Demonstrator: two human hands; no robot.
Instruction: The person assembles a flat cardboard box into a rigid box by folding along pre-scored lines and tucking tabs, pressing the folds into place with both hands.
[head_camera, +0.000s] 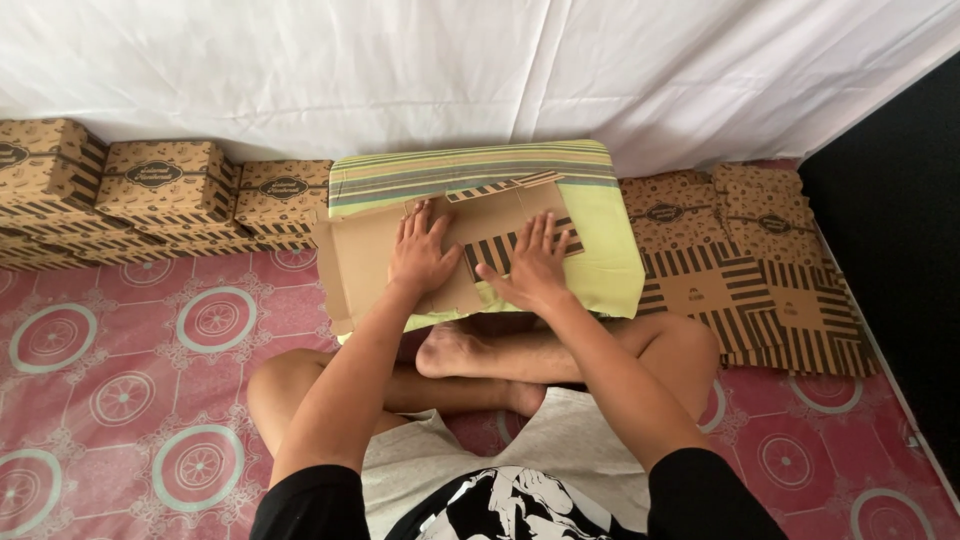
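Cross-legged on the patterned floor mat (120, 390), both palms pressing a flat cardboard blank (385, 255)

Head view: left hand (420, 255) and right hand (535, 265) lie flat at frame centre, fingers spread wide and gripping nothing, probably to hold the blank down on the striped green cushion (600, 225) that serves as a worktop. Folded boxes (165, 180) are stacked upper left, and flat blanks (740, 270) sit within reach at right.

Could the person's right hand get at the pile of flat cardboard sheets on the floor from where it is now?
Probably yes. The right hand lies flat on the cardboard sheet on the cushion, and the flat pile lies on that side, with nothing between them.
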